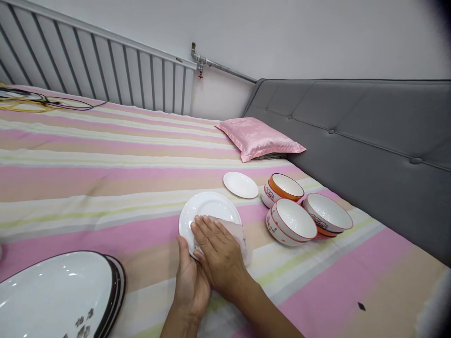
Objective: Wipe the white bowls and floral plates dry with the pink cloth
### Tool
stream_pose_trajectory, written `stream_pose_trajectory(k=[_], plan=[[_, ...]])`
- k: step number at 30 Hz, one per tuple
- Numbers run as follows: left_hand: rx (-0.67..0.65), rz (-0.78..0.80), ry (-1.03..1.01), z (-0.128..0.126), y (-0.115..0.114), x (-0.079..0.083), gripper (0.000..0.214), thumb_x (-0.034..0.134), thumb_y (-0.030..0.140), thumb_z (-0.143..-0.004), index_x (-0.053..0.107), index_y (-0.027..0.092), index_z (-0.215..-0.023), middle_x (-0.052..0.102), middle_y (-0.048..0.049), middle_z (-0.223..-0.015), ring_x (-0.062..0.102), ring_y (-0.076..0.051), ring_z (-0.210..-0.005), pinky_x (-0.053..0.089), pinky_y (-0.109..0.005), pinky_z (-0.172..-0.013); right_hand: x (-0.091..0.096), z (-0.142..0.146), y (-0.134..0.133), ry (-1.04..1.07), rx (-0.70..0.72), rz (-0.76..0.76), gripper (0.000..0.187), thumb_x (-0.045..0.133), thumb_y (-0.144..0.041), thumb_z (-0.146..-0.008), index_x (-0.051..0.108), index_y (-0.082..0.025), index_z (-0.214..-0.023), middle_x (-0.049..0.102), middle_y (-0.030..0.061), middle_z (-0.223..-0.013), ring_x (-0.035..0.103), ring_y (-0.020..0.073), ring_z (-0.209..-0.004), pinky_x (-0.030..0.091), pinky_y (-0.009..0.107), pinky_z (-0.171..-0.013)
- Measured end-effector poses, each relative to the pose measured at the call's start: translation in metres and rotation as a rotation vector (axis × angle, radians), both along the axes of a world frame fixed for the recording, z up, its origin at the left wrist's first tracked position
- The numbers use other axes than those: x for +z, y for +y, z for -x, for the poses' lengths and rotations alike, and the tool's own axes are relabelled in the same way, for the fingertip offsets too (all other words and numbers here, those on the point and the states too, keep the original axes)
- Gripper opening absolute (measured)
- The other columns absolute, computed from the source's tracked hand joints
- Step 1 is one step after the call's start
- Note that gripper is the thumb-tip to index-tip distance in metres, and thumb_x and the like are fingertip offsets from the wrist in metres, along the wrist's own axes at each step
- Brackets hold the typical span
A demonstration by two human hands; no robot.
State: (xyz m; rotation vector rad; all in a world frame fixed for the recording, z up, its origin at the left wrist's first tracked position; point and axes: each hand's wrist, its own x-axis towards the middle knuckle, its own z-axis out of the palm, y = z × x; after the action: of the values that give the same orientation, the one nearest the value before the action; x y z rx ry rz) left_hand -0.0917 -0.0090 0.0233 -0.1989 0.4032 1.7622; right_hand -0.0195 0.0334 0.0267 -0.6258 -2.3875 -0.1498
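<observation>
Just now the person's left hand [190, 281] grips the near rim of a round white ceramic plate [207, 206], thumb over the edge, fingers hidden beneath. The right hand [220, 256] lies flat and open on top, pressing a pale soft cloth [240, 233] against the plate's face. The plate rests on a pink-and-cream striped bed sheet [105, 188]. It looks glazed and slick, stiff and breakable, fairly light; I'd judge the rim the safest hold. Beyond the right hand sits a small white saucer [240, 184], with three red-rimmed white bowls [294, 220] off to its right. Left of the left hand, near, lies a stack of big dark-edged white platters [59, 291].
</observation>
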Motion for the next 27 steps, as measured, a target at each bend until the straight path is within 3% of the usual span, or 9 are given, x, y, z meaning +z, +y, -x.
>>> stream_pose_trajectory(k=[6,11,16,27], plan=[[-0.067,-0.010,0.043,-0.006,-0.001,0.001,0.044,0.040,0.043,-0.091,0.057,0.016,-0.123,0.064,-0.0081,-0.118,0.061,-0.010,-0.105,0.049,-0.007,-0.073,0.006,-0.004,0.003,0.048,0.033,0.023,0.042,0.035,-0.023,-0.093,0.043,-0.011,-0.133,0.044,0.0105,-0.137,0.032,0.0198,-0.133,0.035,0.040,-0.107],[-0.184,0.024,0.097,-0.015,-0.004,0.007,0.048,0.048,0.048,-0.085,0.054,0.022,-0.125,0.057,-0.0048,-0.129,0.048,-0.019,-0.122,0.044,-0.024,-0.095,0.013,-0.014,0.009,0.020,0.014,0.094,0.044,0.032,-0.022,-0.094,0.036,-0.013,-0.137,0.035,0.0088,-0.144,0.021,0.0197,-0.137,0.030,0.043,-0.109],[-0.186,0.029,0.150,-0.020,-0.006,0.007,0.052,0.048,0.051,-0.083,0.052,0.024,-0.128,0.052,-0.0042,-0.134,0.040,-0.022,-0.128,0.036,-0.033,-0.104,0.017,-0.024,0.016,0.064,-0.012,0.144,0.046,0.032,-0.021,-0.095,0.028,-0.017,-0.141,0.027,0.0075,-0.148,0.015,0.0201,-0.139,0.026,0.046,-0.110],[-0.156,0.071,0.262,-0.019,-0.003,0.009,0.052,0.041,0.051,-0.087,0.051,0.020,-0.128,0.050,-0.0071,-0.135,0.039,-0.024,-0.129,0.031,-0.037,-0.108,0.017,-0.040,0.034,0.105,-0.277,0.150,0.044,0.029,-0.023,-0.096,0.033,-0.018,-0.139,0.025,0.0067,-0.149,0.011,0.0218,-0.140,0.017,0.052,-0.111]])
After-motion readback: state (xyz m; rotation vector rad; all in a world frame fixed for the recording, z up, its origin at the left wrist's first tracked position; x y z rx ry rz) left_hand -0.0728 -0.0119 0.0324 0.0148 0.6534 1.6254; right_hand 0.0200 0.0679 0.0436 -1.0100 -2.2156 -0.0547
